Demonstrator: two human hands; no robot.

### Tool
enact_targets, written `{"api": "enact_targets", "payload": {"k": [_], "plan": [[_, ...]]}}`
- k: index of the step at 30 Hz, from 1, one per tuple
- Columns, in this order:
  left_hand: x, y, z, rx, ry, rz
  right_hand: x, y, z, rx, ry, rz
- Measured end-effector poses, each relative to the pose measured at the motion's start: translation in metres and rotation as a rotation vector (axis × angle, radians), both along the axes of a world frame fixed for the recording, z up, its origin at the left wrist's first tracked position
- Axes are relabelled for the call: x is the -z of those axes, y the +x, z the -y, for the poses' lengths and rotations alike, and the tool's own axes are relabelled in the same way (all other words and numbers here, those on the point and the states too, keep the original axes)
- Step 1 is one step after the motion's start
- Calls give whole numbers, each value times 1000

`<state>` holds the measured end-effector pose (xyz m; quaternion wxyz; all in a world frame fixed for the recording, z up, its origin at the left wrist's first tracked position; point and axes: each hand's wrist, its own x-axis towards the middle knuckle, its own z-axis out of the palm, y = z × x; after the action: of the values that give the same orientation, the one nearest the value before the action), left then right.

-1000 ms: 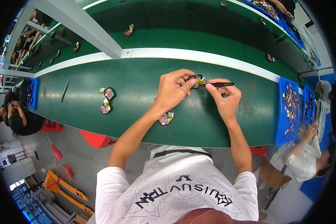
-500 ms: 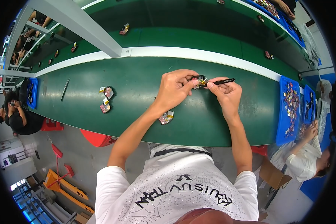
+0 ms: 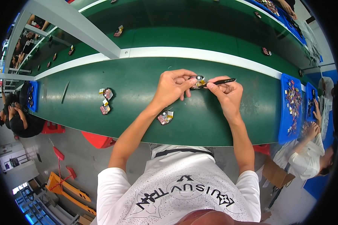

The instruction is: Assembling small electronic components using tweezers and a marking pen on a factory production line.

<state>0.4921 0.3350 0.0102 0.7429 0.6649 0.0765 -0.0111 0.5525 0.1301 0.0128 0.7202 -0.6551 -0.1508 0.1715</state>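
Observation:
Above the green workbench, my left hand (image 3: 172, 87) pinches a small electronic assembly (image 3: 196, 81), a dark shell with a circuit board and a yellow-and-silver part. My right hand (image 3: 227, 93) is closed around slim black tweezers (image 3: 224, 81). Their tip reaches the yellow part of the assembly; the exact contact is too small to make out. Below my left wrist, a similar assembly (image 3: 165, 117) lies on the bench. Farther left are two more, an upper one (image 3: 107, 93) and a lower one (image 3: 105, 108).
Silver tweezers (image 3: 65, 91) lie at the bench's left. A blue tray (image 3: 284, 112) of small parts stands at the right end, another blue tray (image 3: 33, 95) at the left. Beyond a white rail (image 3: 199, 52), assemblies sit on a green conveyor (image 3: 157, 37). Co-workers sit at both sides.
The assembly in my left hand has turned slightly, and lower fingers of that hand now show beneath it. On the conveyor, the pieces have shifted left. A co-worker's arm at right has moved.

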Motion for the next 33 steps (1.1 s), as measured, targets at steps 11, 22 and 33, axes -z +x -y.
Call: {"api": "enact_targets", "payload": {"k": [11, 22, 33], "plan": [[1, 0, -4, 55, -118, -8, 5, -6, -4, 146, -108, 484], [1, 0, -6, 28, -152, 35, 5, -10, -7, 153, -112, 502], [2, -1, -3, -20, -50, 29, 8, -7, -6, 133, -131, 473]]}}
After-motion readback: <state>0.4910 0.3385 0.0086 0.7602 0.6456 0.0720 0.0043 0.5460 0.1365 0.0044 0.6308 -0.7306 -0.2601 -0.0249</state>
